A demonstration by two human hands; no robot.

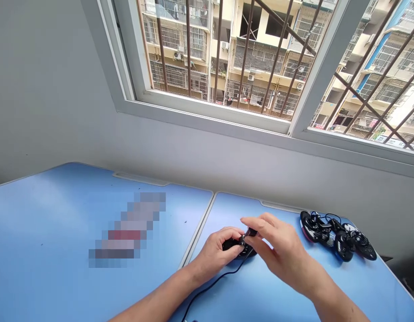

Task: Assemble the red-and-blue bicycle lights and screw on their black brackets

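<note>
A black corded device [247, 253] with rounded ends sits low over the blue table, partly hidden by my fingers, so I cannot tell its exact kind. My left hand [219, 245] is closed round its left side, thumb in front and fingers behind. Just above it, my right hand [277, 241] pinches a small black piece [251, 232] between thumb and fingers. Whether that piece is joined to the device cannot be made out. A thin black cable [212, 285] runs from the device down across the table toward me.
Several black devices with tangled cables [341, 235] lie at the table's right back corner. A blurred-out long item [133, 228] is on the left tabletop [59, 214]. A seam [200, 228] splits the table. Behind stand a wall and a barred window [227, 116].
</note>
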